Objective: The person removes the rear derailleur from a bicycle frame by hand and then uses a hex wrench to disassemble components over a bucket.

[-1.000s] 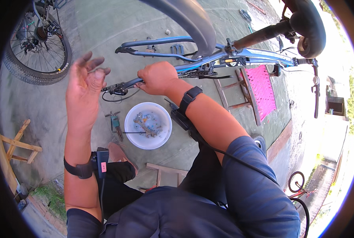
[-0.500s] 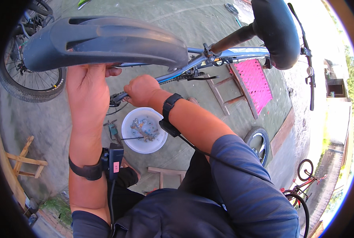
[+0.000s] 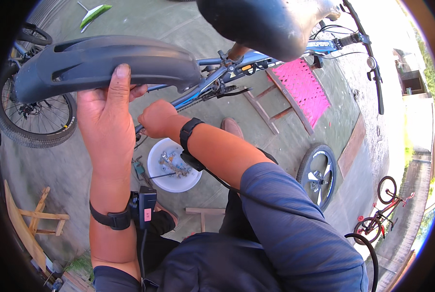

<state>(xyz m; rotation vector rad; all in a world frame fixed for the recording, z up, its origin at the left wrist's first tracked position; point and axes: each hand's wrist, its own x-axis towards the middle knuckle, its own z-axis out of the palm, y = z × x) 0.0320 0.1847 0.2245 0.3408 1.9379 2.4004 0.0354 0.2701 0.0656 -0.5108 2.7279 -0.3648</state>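
Observation:
A black plastic mudguard (image 3: 149, 61) reaches leftward from the rear of a blue and grey bicycle frame (image 3: 212, 85). My left hand (image 3: 106, 109) grips its near edge, thumb on the outer face and fingers underneath. Lower and to the right, my right hand (image 3: 157, 119) is closed around the rear end of a frame tube, near the chain. That rear end is mostly covered by the hand, and no wheel is seen in it. The black saddle (image 3: 261, 27) sits above the frame, with the handlebar (image 3: 372, 48) at the far right.
Below my hands stands a white basin (image 3: 176, 165) holding metal tools and small parts. A pink woven stool (image 3: 300, 95) lies beyond the frame. A loose wheel (image 3: 317, 177) is at the right, another bicycle's wheel (image 3: 37, 117) at the left. A wooden stand (image 3: 42, 214) is lower left.
The mudguard and saddle have shifted left in view. My left thumb now shows on the mudguard's outer face, where it was hidden before. My right hand still grips the frame tube.

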